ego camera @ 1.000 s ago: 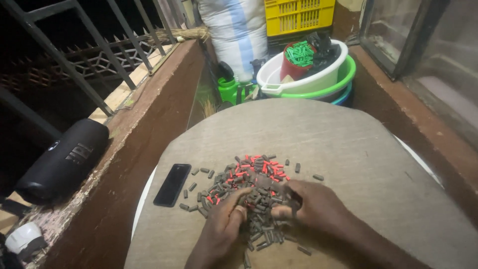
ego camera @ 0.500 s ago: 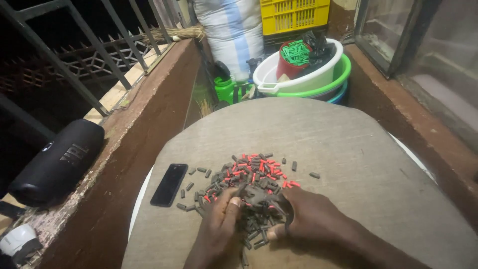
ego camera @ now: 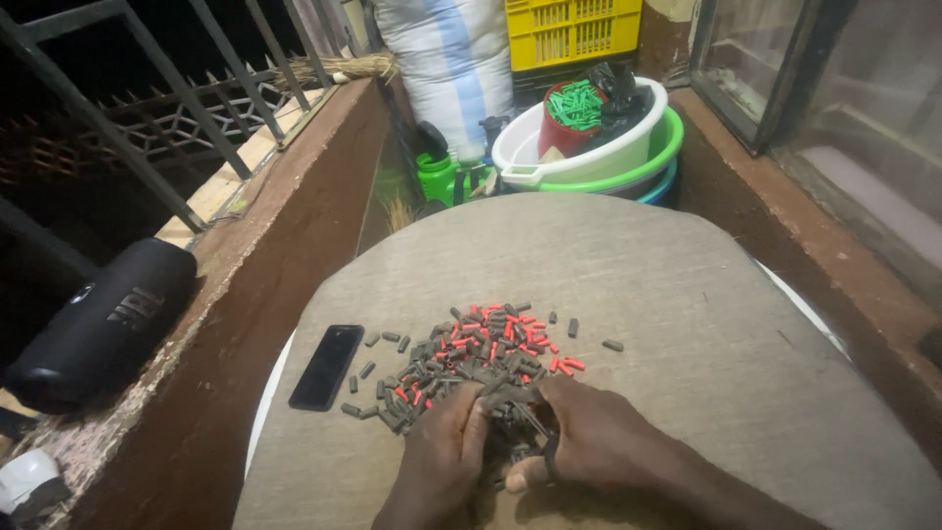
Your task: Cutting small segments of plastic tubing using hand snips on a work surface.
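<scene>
My left hand (ego camera: 442, 451) and right hand (ego camera: 589, 447) sit together at the near edge of the pile of small pieces (ego camera: 471, 363), fingers curled down into it. My left fingers (ego camera: 469, 422) are narrow, pinching at a few of the grey sticks, though whether one is truly held between them I cannot tell. My right fingers are bent close around a dark thin thing near the thumb; what it is stays too small to make out.

The pile lies in the middle of the round cloth-covered surface (ego camera: 687, 314), grey pieces and red pieces (ego camera: 500, 329) mixed through one another, with a few grey strays (ego camera: 612, 344) scattered apart to the right and left. As I judge it, little is sorted so far: no separate heap of one colour shows anywhere on the surface, and most of the mix lies untouched beyond my hands.

A black phone (ego camera: 327, 366) rests flat just left of the pile. Farther off, stacked basins (ego camera: 599, 157) hold a red cup of green pieces (ego camera: 574, 108).
</scene>
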